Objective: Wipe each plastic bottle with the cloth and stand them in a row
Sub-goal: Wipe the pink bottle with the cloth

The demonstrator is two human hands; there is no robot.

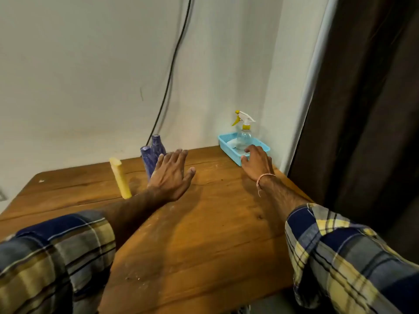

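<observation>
Two dark blue plastic bottles [151, 155] stand close together near the back of the wooden table [204, 223]. A yellow bottle [120, 177] stands to their left, leaning in this wide view. My left hand [171, 175] hovers open with spread fingers just right of and in front of the blue bottles, partly covering the nearer one. My right hand [257, 160] is open at the front edge of a blue basket [229, 147], which holds a clear spray bottle [243, 134] with a yellow and white trigger and something white, perhaps the cloth [232, 143].
A white wall runs behind the table with a black cable [172, 69] hanging down behind the blue bottles. A dark curtain [367, 109] hangs at the right. White dust specks lie on the tabletop near the front.
</observation>
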